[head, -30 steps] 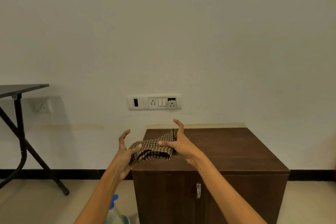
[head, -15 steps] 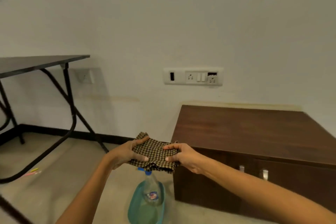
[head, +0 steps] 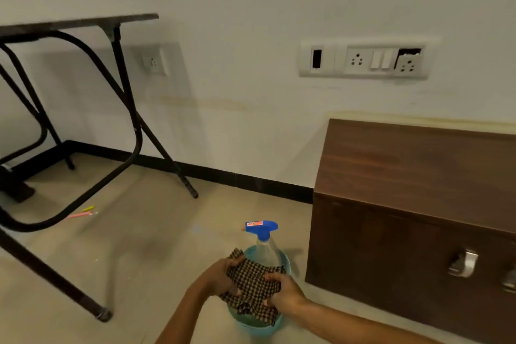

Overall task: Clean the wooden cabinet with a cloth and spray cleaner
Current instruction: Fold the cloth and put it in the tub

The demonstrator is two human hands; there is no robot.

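Checked cloth gripped in left hand and right hand, over tub holding bottle, bottom centre. Cabinet at right, untouched; wiping done or unstarted, cannot tell.

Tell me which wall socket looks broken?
The far-right socket on the long panel: crooked, dark gap above. The middle socket and the lone left socket sit flat.

The red sticker on the spray bottle is too blurred to read.
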